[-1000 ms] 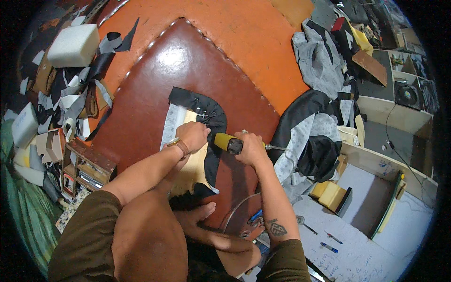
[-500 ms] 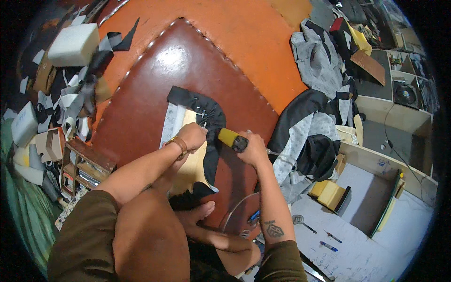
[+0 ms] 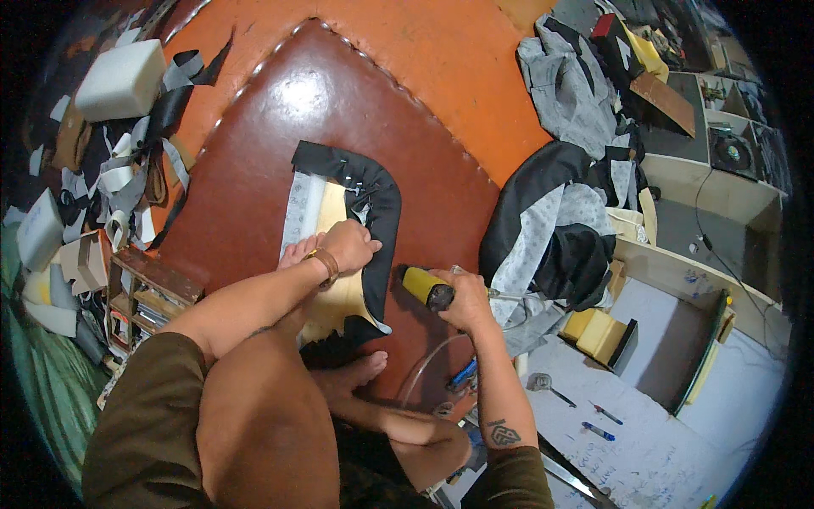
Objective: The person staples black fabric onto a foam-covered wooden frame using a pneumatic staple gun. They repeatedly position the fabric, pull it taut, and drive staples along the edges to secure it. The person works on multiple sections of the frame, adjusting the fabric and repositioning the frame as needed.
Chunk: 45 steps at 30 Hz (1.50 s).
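And here's the L hand (image 3: 348,246), mid-scene, back up, fingers curled under, tips partly hidden! L forearm (image 3: 242,297) slants in from near left, crossing over a bent leg (image 3: 267,416). R hand (image 3: 462,301), farther right, slightly nearer, fingers wrapped in a closed grip; R forearm (image 3: 503,382) up from near right. Hands well apart, approx. level.

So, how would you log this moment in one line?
left hand: curled at black cloth edge, grip unclear | right hand: gripping yellow tool beside cloth | underneath: red-brown surface
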### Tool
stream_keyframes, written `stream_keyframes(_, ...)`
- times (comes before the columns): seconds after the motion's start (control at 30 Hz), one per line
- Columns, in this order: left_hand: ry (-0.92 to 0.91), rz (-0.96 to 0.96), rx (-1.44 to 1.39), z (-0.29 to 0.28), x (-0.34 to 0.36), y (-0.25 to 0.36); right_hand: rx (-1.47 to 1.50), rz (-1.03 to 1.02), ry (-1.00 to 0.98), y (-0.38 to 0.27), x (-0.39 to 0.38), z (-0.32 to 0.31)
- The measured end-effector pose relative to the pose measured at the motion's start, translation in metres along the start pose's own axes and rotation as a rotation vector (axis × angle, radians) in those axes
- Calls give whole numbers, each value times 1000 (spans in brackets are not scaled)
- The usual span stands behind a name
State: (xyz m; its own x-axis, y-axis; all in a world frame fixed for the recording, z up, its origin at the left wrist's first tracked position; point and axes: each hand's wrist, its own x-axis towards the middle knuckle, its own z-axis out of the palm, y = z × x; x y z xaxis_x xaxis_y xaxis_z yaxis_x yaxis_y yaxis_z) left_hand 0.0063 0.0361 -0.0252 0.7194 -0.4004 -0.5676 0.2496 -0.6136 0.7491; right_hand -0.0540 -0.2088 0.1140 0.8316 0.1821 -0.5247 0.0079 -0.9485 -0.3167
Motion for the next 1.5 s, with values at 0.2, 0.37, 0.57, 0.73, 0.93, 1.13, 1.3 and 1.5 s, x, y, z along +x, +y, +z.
stream_keyframes(0.2, 48, 60, 246, -9, -17, 11, 30, -9, -37, -4, 16, 12)
stream_keyframes(0.37, 19, -85, 354, -15, -8, 17, -24, 7, -118, -20, 35, 4)
stream_keyframes(0.57, 68, -158, 303, -28, -7, 16, -156, 38, -102, -40, 46, 16)
stream_keyframes(0.73, 44, -147, 265, -31, -4, 10, -164, 48, -96, -39, 53, 9)
stream_keyframes(0.93, 61, -117, 235, -29, -5, 5, -143, 57, -81, -39, 63, 7)
stream_keyframes(1.13, 46, -117, 228, -29, -3, 4, -156, 105, -17, -42, 76, 10)
stream_keyframes(1.3, 23, -130, 147, -43, -9, 2, -37, 279, 132, -26, 46, 10)
stream_keyframes(1.5, 189, -136, -257, -45, 2, -22, -72, 492, 813, 0, -57, 100)
